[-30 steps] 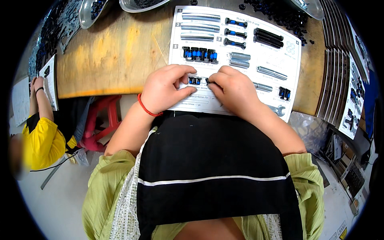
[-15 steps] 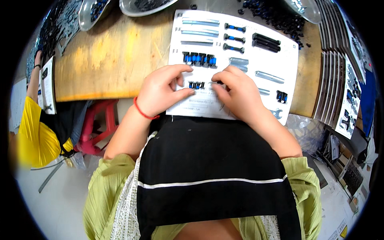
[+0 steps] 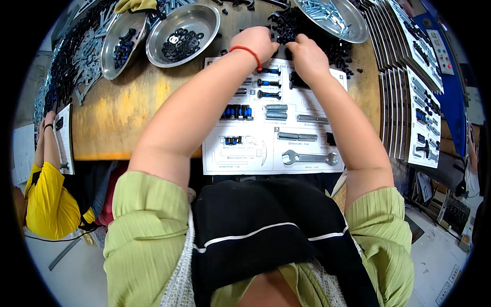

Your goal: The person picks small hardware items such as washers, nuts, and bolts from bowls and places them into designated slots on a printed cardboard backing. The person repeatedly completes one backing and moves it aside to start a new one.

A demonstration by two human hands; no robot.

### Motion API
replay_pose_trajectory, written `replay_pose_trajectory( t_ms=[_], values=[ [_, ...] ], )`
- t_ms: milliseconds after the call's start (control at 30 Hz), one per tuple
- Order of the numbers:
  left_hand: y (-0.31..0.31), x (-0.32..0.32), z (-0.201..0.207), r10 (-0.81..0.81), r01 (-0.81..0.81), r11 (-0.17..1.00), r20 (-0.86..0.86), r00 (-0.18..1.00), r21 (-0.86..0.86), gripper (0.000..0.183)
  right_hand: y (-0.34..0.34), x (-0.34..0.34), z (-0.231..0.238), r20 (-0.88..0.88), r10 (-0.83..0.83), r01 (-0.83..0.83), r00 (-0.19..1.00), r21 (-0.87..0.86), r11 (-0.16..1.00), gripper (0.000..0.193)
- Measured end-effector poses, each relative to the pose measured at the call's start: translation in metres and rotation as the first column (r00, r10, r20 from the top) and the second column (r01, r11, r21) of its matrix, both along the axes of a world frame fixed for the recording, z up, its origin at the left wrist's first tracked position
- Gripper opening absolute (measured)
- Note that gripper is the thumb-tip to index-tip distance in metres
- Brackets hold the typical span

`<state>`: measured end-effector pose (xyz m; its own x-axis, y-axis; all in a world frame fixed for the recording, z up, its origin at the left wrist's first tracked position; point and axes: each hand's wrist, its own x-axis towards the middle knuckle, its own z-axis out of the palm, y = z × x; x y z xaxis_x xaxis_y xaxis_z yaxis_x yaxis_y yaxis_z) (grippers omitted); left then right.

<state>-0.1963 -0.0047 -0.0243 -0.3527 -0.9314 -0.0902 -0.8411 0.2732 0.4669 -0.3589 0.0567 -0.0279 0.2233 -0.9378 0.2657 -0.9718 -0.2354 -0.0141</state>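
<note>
Both arms stretch across a white printed card (image 3: 245, 166) toward a heap of black bolts (image 3: 286, 23) at its far edge. My left hand (image 3: 254, 45), with a red cord at the wrist, is curled at the heap's near left side. My right hand (image 3: 309, 59) bends its fingers into the heap's near side. Both hands look closed, but their fingertips are partly hidden, and what they pinch cannot be made out. On the card are black bolts with blue bands (image 3: 237, 112), small dark screws (image 3: 233, 140), silver sleeves (image 3: 297, 136) and an open-ended wrench (image 3: 310, 158).
Metal bowls of black washers (image 3: 182, 47), dark bolts (image 3: 124, 48) and silver bolts (image 3: 327, 18) stand along the far side. Loose wrenches (image 3: 92, 69) lie at the far left. Stacked cards (image 3: 396, 110) rise at the right. A co-worker in a yellow sleeve (image 3: 51, 204) is at the left.
Both hands have moved away from the small screws on the card to the bolt heap beyond it. The view has shifted, showing more of the bowls and the card's near part.
</note>
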Motion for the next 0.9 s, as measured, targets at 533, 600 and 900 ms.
replay_pose_trajectory(
  t_ms=[533, 600, 900],
  values=[
    [-0.019, 0.01, -0.008, 0.062, -0.072, 0.997, -0.209, 0.976, -0.041, 0.03, 0.012, -0.031, 0.009, 0.161, -0.112, 0.08, 0.981, 0.198, 0.977, 0.014],
    [-0.025, 0.01, -0.01, 0.069, -0.08, 0.997, -0.29, 0.954, -0.024, 0.03, 0.011, -0.037, 0.008, 0.21, -0.139, 0.095, 0.968, 0.205, 0.974, 0.014],
    [-0.049, -0.019, -0.013, 0.009, -0.013, 0.986, -0.026, 1.0, -0.168, 0.03, 0.036, -0.035, 0.025, 0.399, -0.192, 0.13, 0.897, 0.177, 0.976, 0.013]
  ],
)
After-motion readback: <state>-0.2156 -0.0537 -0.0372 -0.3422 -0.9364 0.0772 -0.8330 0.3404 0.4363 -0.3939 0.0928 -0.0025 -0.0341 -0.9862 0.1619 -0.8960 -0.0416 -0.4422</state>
